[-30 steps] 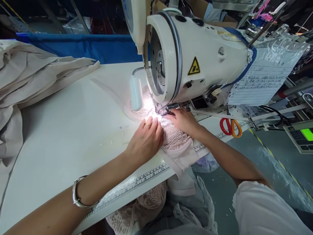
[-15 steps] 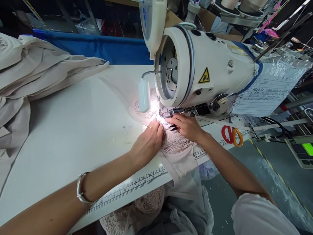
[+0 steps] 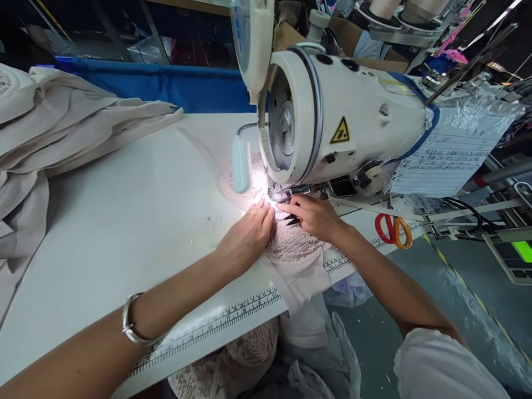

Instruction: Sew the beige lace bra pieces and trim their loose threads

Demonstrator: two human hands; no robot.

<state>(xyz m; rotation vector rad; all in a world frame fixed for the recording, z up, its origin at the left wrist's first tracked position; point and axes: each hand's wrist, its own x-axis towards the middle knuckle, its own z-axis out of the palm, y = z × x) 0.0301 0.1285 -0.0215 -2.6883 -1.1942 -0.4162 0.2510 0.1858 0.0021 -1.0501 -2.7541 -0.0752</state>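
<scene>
My left hand (image 3: 247, 235) lies with its fingers stretched flat on a pale pink lace garment piece (image 3: 293, 244), just in front of the sewing machine's (image 3: 357, 119) brightly lit needle area. My right hand (image 3: 318, 217) is closed around thread snips (image 3: 292, 219), whose dark pointed blades stick out below its fingers. Its index finger reaches onto the fabric by the presser foot. The fabric runs under the machine and hangs over the table's front edge. Glare hides the needle and the fingertips' exact contact.
A small pale lamp (image 3: 241, 166) hangs left of the needle. Scissors (image 3: 393, 230) with red and orange handles hang at the right. A heap of beige fabric (image 3: 78, 119) lies at the left of the white table (image 3: 124, 221). Ruler tape (image 3: 233, 321) lines the front edge.
The view has shifted slightly. My left fingers lie flatter on the fabric. Parts inside the machine's round opening now look blurred, as if turning. My right hand still holds the snips.
</scene>
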